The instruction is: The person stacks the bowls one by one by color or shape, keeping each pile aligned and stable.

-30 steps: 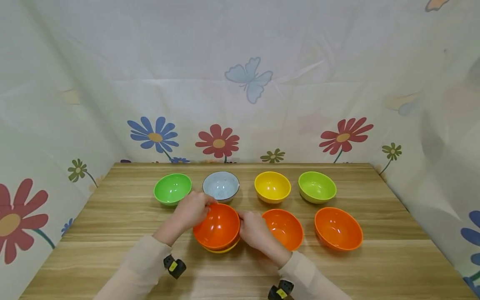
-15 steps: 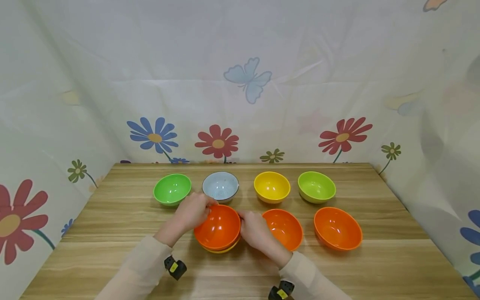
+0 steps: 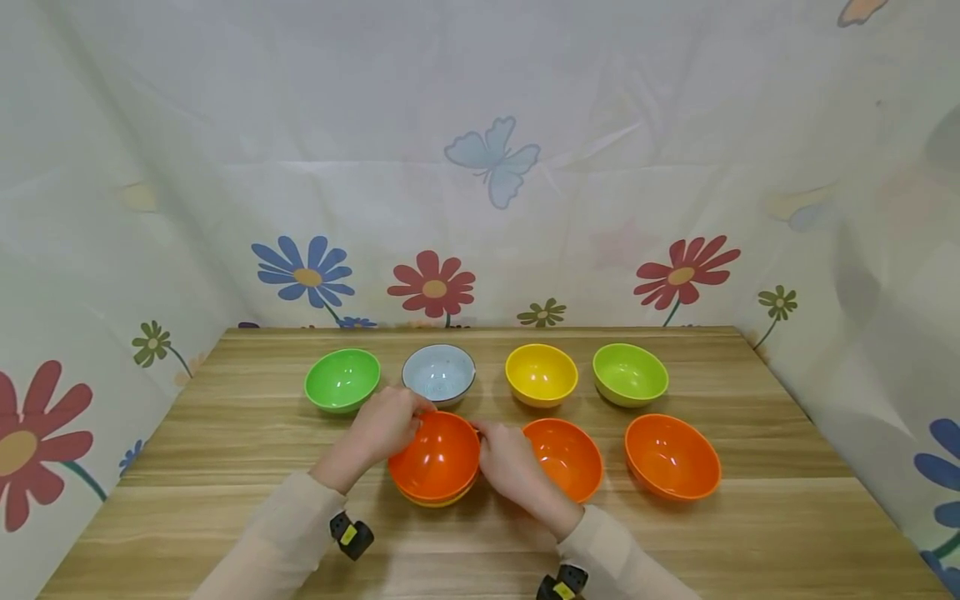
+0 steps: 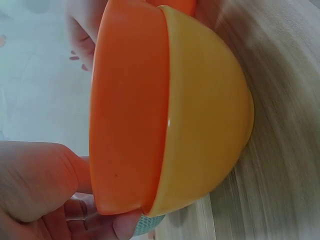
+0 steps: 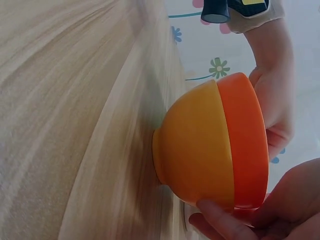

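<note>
An orange bowl (image 3: 435,457) sits partly inside a yellow bowl (image 4: 210,115) at the front of the table, its rim standing well above the yellow one. My left hand (image 3: 388,421) pinches the orange rim on its far left side, thumb inside the curl of the grip. On the right, my right hand (image 3: 510,458) grips the same rim, with fingertips (image 5: 215,212) reaching down along the yellow bowl's side. The yellow bowl's foot rests on the wood, as the right wrist view shows. Its inside is hidden by the orange bowl.
Behind stand a green bowl (image 3: 342,382), a grey-blue bowl (image 3: 439,375), another yellow bowl (image 3: 542,377) and a lime bowl (image 3: 630,377). Two more orange bowls, a near one (image 3: 566,458) partly behind my right hand and a far one (image 3: 672,458), stand to the right on the wooden table (image 3: 772,533).
The orange bowl has settled slightly lower into the yellow bowl, and the gap between them looks narrower. Both hands keep their hold on the rim; the head view has shifted a little.
</note>
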### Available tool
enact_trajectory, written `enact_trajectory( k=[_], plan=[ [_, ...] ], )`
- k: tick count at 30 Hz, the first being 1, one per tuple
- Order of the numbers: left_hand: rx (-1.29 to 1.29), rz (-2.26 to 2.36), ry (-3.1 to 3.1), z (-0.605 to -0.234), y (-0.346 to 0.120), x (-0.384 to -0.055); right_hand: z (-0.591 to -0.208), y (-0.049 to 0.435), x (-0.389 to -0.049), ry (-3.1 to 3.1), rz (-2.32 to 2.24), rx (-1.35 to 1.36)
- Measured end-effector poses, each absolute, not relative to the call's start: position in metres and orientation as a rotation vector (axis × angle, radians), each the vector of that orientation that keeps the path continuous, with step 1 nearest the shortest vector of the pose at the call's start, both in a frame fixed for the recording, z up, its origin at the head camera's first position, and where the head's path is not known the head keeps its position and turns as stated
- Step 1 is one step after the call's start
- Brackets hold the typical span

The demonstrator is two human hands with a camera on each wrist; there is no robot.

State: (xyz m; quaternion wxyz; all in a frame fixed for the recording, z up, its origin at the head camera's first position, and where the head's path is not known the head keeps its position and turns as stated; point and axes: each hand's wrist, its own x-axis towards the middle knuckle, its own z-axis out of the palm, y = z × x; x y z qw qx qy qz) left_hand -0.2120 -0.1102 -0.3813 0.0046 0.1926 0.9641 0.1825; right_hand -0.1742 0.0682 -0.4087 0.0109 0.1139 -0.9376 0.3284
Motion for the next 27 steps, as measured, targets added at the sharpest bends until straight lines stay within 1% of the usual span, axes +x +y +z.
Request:
enact_trajectory(
  k=[21, 27],
  plan=[
    [0.608, 0.494, 3.053, -0.3830, -0.1104, -0.2136, -0.4069, 0.0657, -0.1735, -2.931, 1.158, 0.305],
    [0.578, 0.479, 3.053, -0.3830, -0.1104, -0.2146, -0.4072, 0.0659, -0.1735, -2.906, 1.136, 0.341]
  ],
)
